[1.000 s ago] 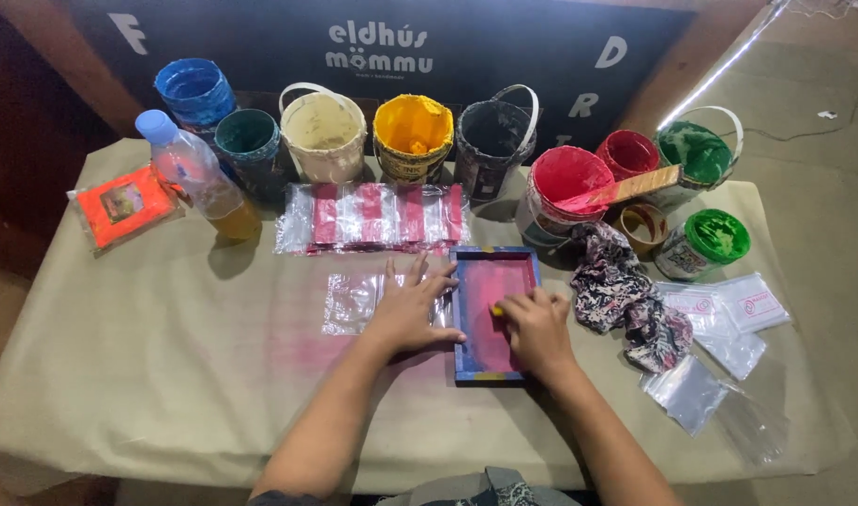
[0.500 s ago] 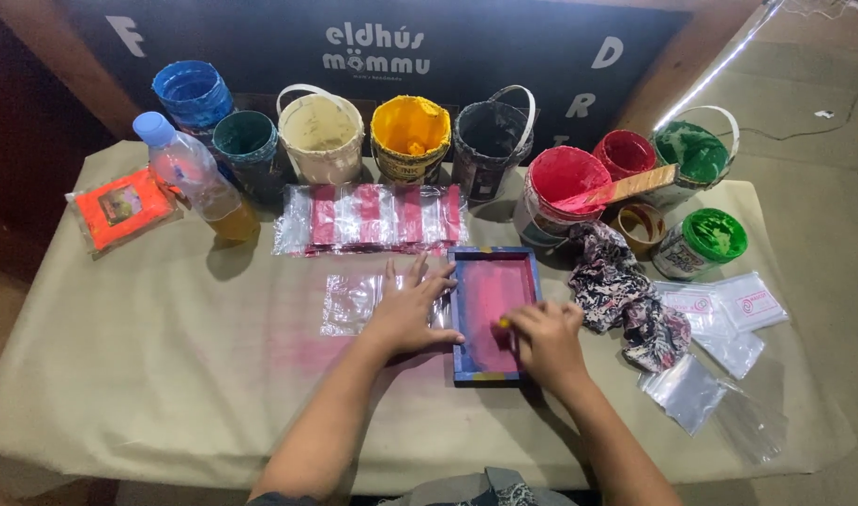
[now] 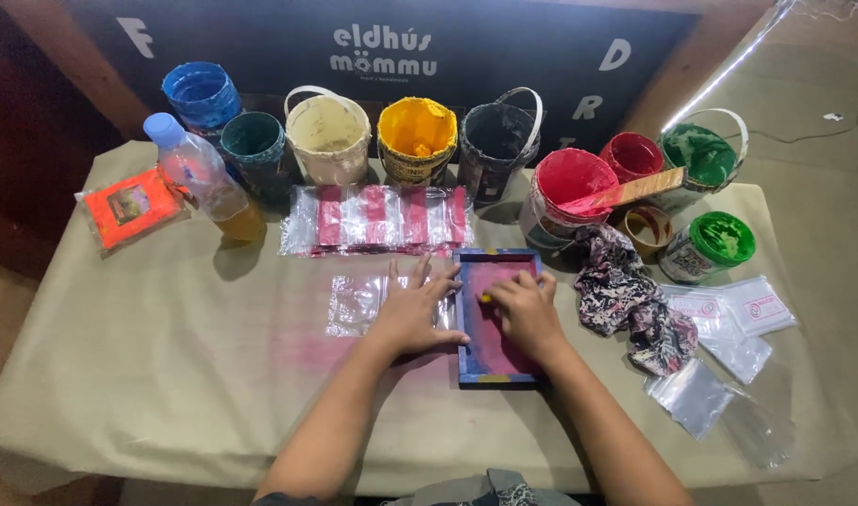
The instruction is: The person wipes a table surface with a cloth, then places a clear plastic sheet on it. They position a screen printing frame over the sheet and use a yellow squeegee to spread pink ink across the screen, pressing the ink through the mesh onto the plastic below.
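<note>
Your left hand [image 3: 415, 314] lay flat, fingers spread, pinning the left edge of the frame [image 3: 497, 319] and the clear bag [image 3: 363, 305] beside it. Your right hand [image 3: 525, 309] was curled over something small and yellow, pressed onto the pink mesh near the frame's top. The frame sat mid-desk [image 3: 166, 375], just in front of you. By the look of it, you were mid-print, dragging ink across the screen; the next stroke called for steady downward pressure and the frame kept from shifting. The count: nine paint tubs along the back, one bottle [image 3: 204, 178], one orange packet [image 3: 134, 204], one stack of striped printed bags [image 3: 377, 220], one rag [image 3: 626, 290], one tape roll [image 3: 646, 230], and several loose bags [image 3: 729, 328] at right.
</note>
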